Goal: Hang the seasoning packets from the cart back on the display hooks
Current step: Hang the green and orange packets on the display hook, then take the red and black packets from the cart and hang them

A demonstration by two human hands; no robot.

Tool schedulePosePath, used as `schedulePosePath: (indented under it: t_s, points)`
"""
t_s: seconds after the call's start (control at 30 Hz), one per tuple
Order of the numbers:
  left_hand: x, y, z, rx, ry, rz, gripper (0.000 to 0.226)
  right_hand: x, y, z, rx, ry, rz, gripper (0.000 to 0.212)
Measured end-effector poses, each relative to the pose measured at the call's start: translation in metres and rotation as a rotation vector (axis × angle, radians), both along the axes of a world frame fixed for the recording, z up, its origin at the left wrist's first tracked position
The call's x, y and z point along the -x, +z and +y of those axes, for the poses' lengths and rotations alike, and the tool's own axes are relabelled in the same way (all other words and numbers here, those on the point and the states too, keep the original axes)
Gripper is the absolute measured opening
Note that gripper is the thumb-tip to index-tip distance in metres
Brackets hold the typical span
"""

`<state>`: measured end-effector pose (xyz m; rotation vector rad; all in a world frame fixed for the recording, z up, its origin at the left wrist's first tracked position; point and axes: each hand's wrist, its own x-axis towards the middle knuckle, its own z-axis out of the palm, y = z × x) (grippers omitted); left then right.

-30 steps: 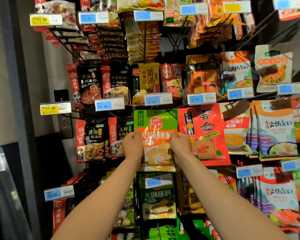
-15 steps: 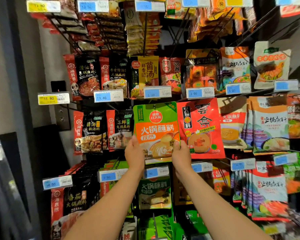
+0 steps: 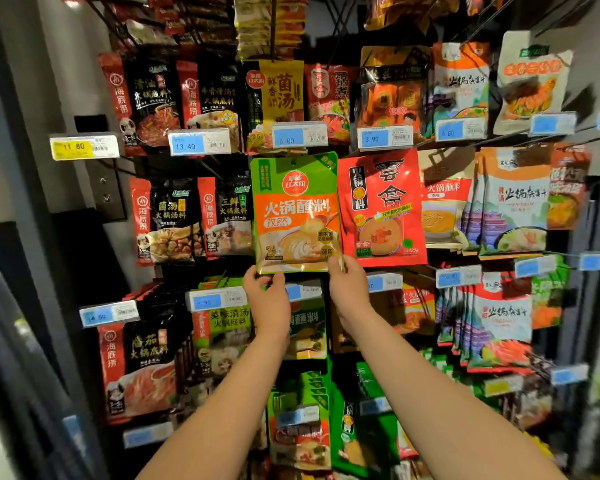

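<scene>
A green and orange seasoning packet (image 3: 296, 213) hangs upright in the middle row of the hook display, its top hole up under the 6.00 price tag (image 3: 299, 136). My left hand (image 3: 266, 296) pinches its bottom left corner. My right hand (image 3: 347, 289) pinches its bottom right corner. Both arms reach up from below. The hook itself is hidden behind the packet's top.
A red packet (image 3: 381, 209) hangs touching the green one on its right. Black and red soup base packets (image 3: 191, 220) hang to the left. More packets and price tags fill the rows above and below. A dark panel (image 3: 11, 341) stands at the left.
Both hands slid down the green packet from its middle to its bottom corners. The view tilted down, so the display sits higher in frame.
</scene>
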<state>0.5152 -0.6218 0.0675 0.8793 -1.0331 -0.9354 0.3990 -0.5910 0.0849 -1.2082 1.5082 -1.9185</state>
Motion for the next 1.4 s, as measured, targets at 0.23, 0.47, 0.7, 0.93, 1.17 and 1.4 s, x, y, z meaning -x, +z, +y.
schedulePosePath:
  t_s: [0.23, 0.47, 0.7, 0.93, 1.17, 1.4]
  points:
    - [0.046, -0.092, 0.043, -0.036, -0.289, -0.207, 0.015, 0.042, -0.071, 0.041, -0.052, -0.031, -0.075, 0.016]
    - [0.178, -0.196, 0.025, -0.213, -0.657, -0.609, 0.007, 0.183, -0.188, 0.08, -0.291, -0.274, -0.112, 0.018]
    - [0.302, -0.203, 0.051, -0.243, -1.027, -0.781, 0.017, 0.302, -0.225, 0.15, -0.547, -0.587, -0.416, 0.017]
    - [0.382, -0.11, 0.158, -0.133, -1.48, -0.962, 0.028, 0.321, -0.106, 0.272, -0.737, -0.765, -0.563, 0.02]
    - [0.48, -0.074, 0.261, 0.141, -1.683, -1.114, 0.019, 0.363, -0.074, 0.42, -0.753, -0.986, -0.668, 0.017]
    - [0.553, -0.098, 0.34, 0.171, -1.792, -1.311, 0.026, 0.42, -0.098, 0.495, -0.723, -1.091, -0.943, 0.024]
